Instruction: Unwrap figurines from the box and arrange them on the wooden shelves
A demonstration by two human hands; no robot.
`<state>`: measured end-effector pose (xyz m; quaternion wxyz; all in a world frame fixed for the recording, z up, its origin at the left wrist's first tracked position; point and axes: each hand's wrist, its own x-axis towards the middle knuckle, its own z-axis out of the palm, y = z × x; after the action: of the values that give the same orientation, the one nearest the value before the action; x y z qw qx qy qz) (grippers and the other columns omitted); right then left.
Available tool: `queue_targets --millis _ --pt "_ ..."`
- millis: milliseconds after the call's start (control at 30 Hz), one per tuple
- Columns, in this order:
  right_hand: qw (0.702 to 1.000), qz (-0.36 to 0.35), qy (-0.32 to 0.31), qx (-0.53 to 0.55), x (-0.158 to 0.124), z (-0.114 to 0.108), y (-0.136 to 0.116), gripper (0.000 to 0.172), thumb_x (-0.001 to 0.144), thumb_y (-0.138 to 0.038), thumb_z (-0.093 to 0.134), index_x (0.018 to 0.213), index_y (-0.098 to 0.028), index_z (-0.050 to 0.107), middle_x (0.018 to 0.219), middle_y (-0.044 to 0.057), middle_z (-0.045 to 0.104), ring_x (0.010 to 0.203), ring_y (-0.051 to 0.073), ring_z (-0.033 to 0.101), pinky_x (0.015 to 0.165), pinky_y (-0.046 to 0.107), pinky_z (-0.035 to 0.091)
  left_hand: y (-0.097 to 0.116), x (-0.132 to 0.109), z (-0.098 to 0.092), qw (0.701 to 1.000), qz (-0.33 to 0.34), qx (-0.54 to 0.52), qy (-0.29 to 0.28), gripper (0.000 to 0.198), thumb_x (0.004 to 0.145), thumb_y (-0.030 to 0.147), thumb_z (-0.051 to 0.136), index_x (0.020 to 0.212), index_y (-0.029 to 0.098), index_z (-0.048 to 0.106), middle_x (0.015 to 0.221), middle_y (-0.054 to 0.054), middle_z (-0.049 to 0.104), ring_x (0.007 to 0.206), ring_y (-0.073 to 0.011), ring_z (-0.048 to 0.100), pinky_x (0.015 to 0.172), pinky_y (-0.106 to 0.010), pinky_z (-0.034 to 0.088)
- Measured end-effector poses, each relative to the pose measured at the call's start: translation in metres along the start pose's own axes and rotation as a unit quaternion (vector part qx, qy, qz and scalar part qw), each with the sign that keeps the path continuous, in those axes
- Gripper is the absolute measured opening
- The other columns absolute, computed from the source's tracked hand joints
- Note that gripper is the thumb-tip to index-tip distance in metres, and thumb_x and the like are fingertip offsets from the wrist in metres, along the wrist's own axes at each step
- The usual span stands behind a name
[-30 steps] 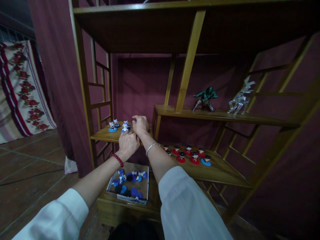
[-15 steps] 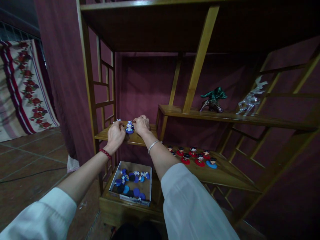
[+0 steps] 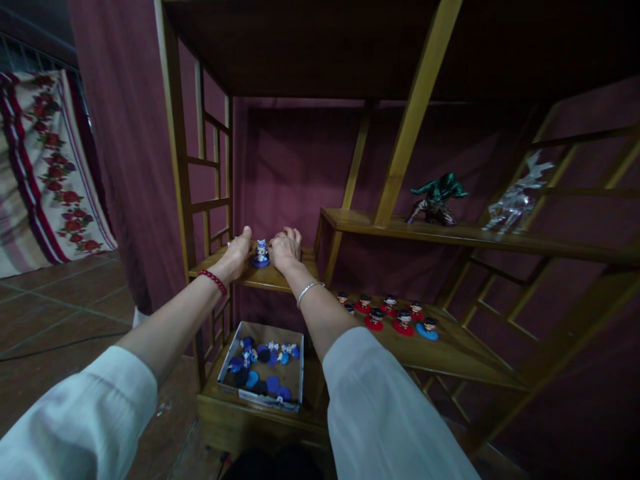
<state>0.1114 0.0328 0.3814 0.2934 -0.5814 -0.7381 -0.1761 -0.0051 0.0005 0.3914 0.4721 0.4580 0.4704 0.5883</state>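
A small blue-and-white figurine [image 3: 261, 253] on a purple round base stands upright on the left shelf [image 3: 273, 278], between my hands. My left hand [image 3: 237, 257] is just left of it, thumb raised and apart from the figurine; its other fingers are partly hidden. Close on the figurine's right is my right hand [image 3: 285, 249], fingers bent and spread. Whether its fingertips touch the figurine I cannot tell. Behind my left hand, a bit of another pale figure shows. Below, an open cardboard box [image 3: 229, 387] holds several blue-and-white figurines and round blue, purple and black bases.
On the lower right shelf [image 3: 450, 357] stand several figurines with red bases and a figurine on a blue base [image 3: 427, 327]. Higher up are a green-cloaked figure [image 3: 438, 199] and a clear deer ornament [image 3: 520, 193]. Wooden posts and lattice frame the shelves.
My left hand has drawn back from the figurine, its thumb now lifted. My right hand stays beside the figurine with its fingers more spread. The view has shifted slightly.
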Motion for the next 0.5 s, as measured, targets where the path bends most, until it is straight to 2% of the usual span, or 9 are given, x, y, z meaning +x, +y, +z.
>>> queue_targets --millis 133,267,500 --pt "1.0 0.004 -0.016 -0.003 0.0 0.0 0.0 0.026 0.078 -0.021 0.047 0.088 -0.018 0.072 0.111 0.009 0.063 0.125 0.026 0.027 0.104 0.043 0.009 0.004 0.0 0.006 1.0 -0.02 0.006 0.001 0.039 0.085 0.052 0.033 0.082 0.019 0.053 0.079 -0.008 0.064 0.079 -0.0191 0.061 0.073 -0.031 0.049" --pt "1.0 0.016 -0.026 0.003 -0.002 -0.001 -0.002 0.026 0.079 -0.022 0.048 0.09 -0.017 0.071 0.116 0.011 0.06 0.127 0.027 0.024 0.104 0.044 0.008 0.005 0.004 0.007 0.999 -0.041 0.029 -0.012 0.045 0.084 0.058 0.027 0.086 0.02 0.052 0.077 -0.008 0.064 0.07 -0.0193 0.061 0.066 -0.032 0.049" --pt "0.999 0.028 -0.036 0.009 -0.001 -0.003 -0.006 0.023 0.077 -0.019 0.051 0.089 -0.018 0.071 0.115 0.011 0.06 0.127 0.027 0.023 0.104 0.047 0.006 0.004 0.014 0.004 0.995 -0.034 0.089 -0.026 0.06 0.079 0.067 0.019 0.095 0.021 0.053 0.09 -0.013 0.066 0.084 -0.0223 0.062 0.076 -0.035 0.047"
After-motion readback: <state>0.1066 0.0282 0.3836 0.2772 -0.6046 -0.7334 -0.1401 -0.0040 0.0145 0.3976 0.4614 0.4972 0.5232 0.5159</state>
